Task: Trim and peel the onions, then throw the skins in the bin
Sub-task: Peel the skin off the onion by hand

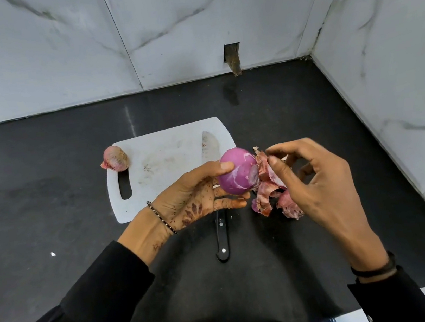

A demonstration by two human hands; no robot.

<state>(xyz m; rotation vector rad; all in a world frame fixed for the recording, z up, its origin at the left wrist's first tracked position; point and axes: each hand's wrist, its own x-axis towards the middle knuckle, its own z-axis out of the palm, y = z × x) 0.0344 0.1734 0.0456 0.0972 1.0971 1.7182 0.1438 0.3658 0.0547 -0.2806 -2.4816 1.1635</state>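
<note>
My left hand [196, 193] grips a purple peeled onion [237, 171] above the near right corner of the white cutting board [160, 165]. My right hand [315, 182] pinches the pink dry skins [266, 180] that hang off the onion's right end. A second onion [115, 158], still in its skin, lies at the board's far left corner. A knife lies under my hands, its blade [209, 147] on the board and its black handle [222, 238] over the near edge onto the counter.
The dark counter [47, 197] runs left and toward me. Marble walls [384, 68] close the back and right side, meeting in a corner. A small hole with a stub [232, 57] sits in the back wall. No bin shows.
</note>
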